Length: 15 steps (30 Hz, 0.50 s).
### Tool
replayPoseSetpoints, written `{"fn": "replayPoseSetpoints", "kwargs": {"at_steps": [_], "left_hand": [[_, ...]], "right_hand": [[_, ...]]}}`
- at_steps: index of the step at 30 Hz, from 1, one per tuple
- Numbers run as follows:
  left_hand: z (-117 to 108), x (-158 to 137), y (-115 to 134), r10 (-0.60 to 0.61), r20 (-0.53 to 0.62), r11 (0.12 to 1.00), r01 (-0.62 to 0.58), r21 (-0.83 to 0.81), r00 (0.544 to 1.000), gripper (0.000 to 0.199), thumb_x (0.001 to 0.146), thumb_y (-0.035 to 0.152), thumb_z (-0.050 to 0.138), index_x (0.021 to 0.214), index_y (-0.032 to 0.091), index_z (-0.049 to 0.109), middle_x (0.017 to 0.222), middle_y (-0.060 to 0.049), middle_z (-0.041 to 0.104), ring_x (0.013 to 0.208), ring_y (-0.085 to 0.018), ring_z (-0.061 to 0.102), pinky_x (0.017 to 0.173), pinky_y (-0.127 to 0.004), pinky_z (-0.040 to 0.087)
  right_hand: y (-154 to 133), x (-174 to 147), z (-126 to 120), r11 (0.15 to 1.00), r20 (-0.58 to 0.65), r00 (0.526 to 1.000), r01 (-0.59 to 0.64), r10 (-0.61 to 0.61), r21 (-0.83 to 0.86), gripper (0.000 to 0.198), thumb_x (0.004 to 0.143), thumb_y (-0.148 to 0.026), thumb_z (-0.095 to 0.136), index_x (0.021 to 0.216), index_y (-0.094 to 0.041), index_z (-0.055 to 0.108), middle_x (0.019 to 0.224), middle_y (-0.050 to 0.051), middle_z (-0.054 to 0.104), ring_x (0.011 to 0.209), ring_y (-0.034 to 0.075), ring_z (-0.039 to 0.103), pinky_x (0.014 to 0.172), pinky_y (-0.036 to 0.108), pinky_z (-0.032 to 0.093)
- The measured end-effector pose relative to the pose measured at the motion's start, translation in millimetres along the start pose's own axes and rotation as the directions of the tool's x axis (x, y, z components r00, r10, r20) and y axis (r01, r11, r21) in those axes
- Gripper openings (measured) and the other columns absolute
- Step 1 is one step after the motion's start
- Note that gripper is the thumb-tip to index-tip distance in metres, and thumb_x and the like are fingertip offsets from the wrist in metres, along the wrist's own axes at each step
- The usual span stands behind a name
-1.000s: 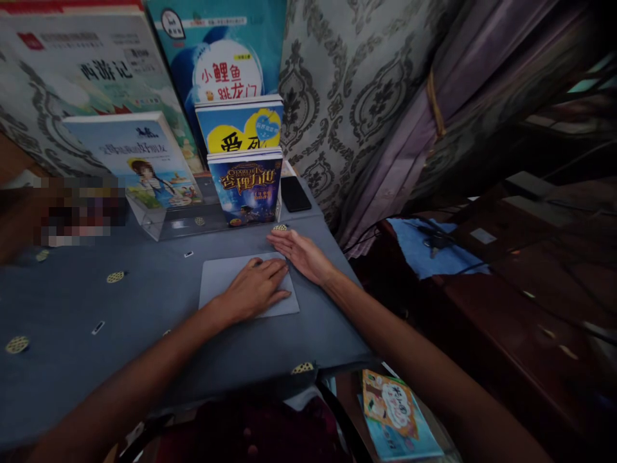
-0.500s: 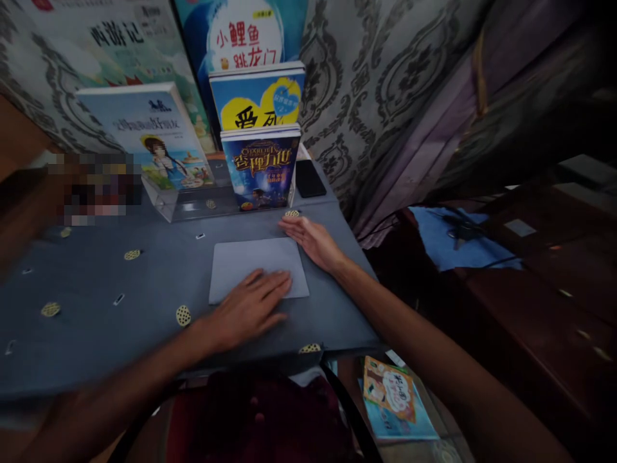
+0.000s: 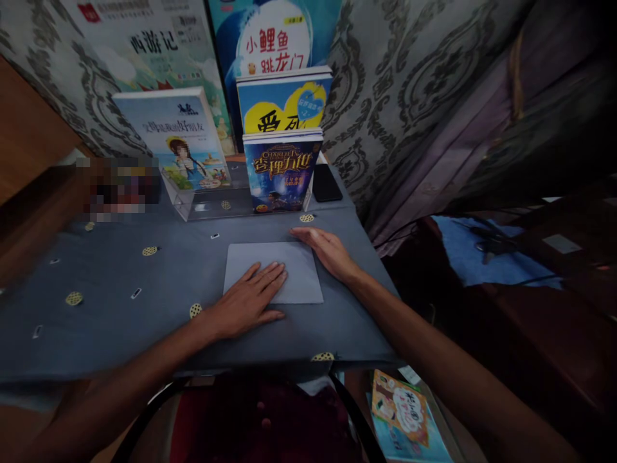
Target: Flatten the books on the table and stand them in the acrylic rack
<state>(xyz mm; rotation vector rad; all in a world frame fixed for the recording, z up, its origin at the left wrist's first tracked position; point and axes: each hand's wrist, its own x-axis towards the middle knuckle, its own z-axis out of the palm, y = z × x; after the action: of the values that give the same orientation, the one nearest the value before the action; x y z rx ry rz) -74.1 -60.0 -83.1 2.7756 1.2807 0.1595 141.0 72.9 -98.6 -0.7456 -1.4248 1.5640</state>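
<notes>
A plain pale sheet of paper [image 3: 301,276], which looks folded, lies flat on the dark grey-blue tablecloth. My left hand [image 3: 250,299] rests palm down on its left and middle part, fingers stretched out and thumb apart, covering the near-left portion. At the sheet's far right corner, my right hand [image 3: 330,251] stands on its edge with the fingers extended, holding nothing visible. Whether its fingertips touch the paper I cannot tell.
Several books stand in a clear holder [image 3: 212,209] behind the sheet, with a black phone [image 3: 326,183] beside it. More books [image 3: 405,411] lie below the table edge. A blue cloth [image 3: 463,257] is on furniture at right.
The view has shifted, so the scene sits further right. Across the paper, my left hand has slid a little leftward. My right hand stays near the far right corner.
</notes>
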Motion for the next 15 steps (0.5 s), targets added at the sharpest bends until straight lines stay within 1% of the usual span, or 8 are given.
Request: {"fn": "replayPoseSetpoints", "kwargs": {"at_steps": [3, 5, 8, 10, 11, 13, 15], "left_hand": [[-0.7, 3.3, -3.9, 0.003, -0.048, 1.000, -0.002, 0.007, 0.999, 0.060, 0.103, 0.051, 0.040, 0.152, 0.017, 0.030, 0.156, -0.017, 0.041, 0.147, -0.027, 0.037, 0.120, -0.049, 0.029], [-2.6, 5.1, -4.1, 0.025, -0.071, 0.999, -0.023, 0.042, 0.997, 0.053, 0.103, 0.048, 0.044, 0.146, 0.017, 0.039, 0.148, -0.017, 0.051, 0.140, -0.028, 0.046, 0.116, -0.049, 0.035], [-6.9, 6.0, -0.6, 0.086, -0.079, 0.988, -0.075, 0.132, 0.993, 0.041, 0.102, 0.040, 0.049, 0.133, 0.014, 0.050, 0.132, -0.017, 0.061, 0.129, -0.030, 0.055, 0.109, -0.046, 0.042], [-10.4, 5.3, 3.0, 0.105, -0.054, 0.977, -0.094, 0.190, 0.993, 0.027, 0.104, 0.029, 0.046, 0.125, 0.013, 0.054, 0.123, -0.016, 0.065, 0.119, -0.027, 0.060, 0.100, -0.041, 0.049], [-12.5, 4.8, 4.6, 0.099, -0.034, 0.974, -0.090, 0.209, 0.995, 0.022, 0.104, 0.024, 0.044, 0.120, 0.014, 0.056, 0.118, -0.015, 0.066, 0.113, -0.026, 0.063, 0.093, -0.037, 0.051], [-18.2, 4.3, 6.2, 0.052, -0.004, 0.976, -0.050, 0.212, 0.999, 0.018, 0.103, 0.017, 0.041, 0.110, 0.016, 0.058, 0.107, -0.011, 0.068, 0.099, -0.022, 0.065, 0.080, -0.031, 0.053], [-26.0, 5.5, 5.0, -0.028, -0.029, 0.989, 0.032, 0.145, 0.999, 0.018, 0.104, 0.019, 0.040, 0.102, 0.017, 0.058, 0.095, -0.008, 0.068, 0.088, -0.021, 0.065, 0.071, -0.028, 0.050]], "right_hand": [[3.9, 0.6, -2.0, 0.999, 0.013, 1.000, 0.017, -0.017, -0.050, 0.050, 0.082, -0.070, 0.065, 0.104, -0.026, 0.077, 0.116, 0.006, 0.075, 0.122, 0.027, 0.063, 0.116, 0.048, 0.037], [6.4, 1.1, -3.0, 0.997, 0.023, 1.000, 0.019, -0.017, -0.078, 0.051, 0.083, -0.070, 0.064, 0.106, -0.026, 0.077, 0.117, 0.006, 0.075, 0.122, 0.027, 0.062, 0.115, 0.048, 0.037], [7.6, 1.0, -3.3, 0.994, 0.027, 0.999, 0.040, -0.037, -0.097, 0.052, 0.084, -0.070, 0.062, 0.106, -0.025, 0.077, 0.117, 0.006, 0.075, 0.120, 0.027, 0.064, 0.114, 0.048, 0.039], [5.7, -0.1, -2.9, 0.993, 0.006, 0.998, 0.057, -0.057, -0.105, 0.053, 0.083, -0.071, 0.062, 0.103, -0.024, 0.077, 0.112, 0.007, 0.077, 0.115, 0.028, 0.066, 0.112, 0.048, 0.041], [4.1, -0.9, -2.7, 0.992, -0.010, 0.998, 0.062, -0.064, -0.113, 0.053, 0.083, -0.071, 0.061, 0.102, -0.024, 0.077, 0.108, 0.007, 0.078, 0.113, 0.028, 0.068, 0.111, 0.048, 0.042], [0.8, -2.2, -2.5, 0.990, -0.038, 0.997, 0.058, -0.064, -0.132, 0.054, 0.083, -0.072, 0.060, 0.101, -0.024, 0.077, 0.104, 0.007, 0.079, 0.109, 0.029, 0.069, 0.109, 0.049, 0.042], [-1.4, -2.8, -2.6, 0.989, -0.059, 0.996, 0.052, -0.061, -0.136, 0.057, 0.083, -0.074, 0.059, 0.102, -0.023, 0.077, 0.102, 0.008, 0.079, 0.108, 0.030, 0.070, 0.109, 0.050, 0.042]]}}
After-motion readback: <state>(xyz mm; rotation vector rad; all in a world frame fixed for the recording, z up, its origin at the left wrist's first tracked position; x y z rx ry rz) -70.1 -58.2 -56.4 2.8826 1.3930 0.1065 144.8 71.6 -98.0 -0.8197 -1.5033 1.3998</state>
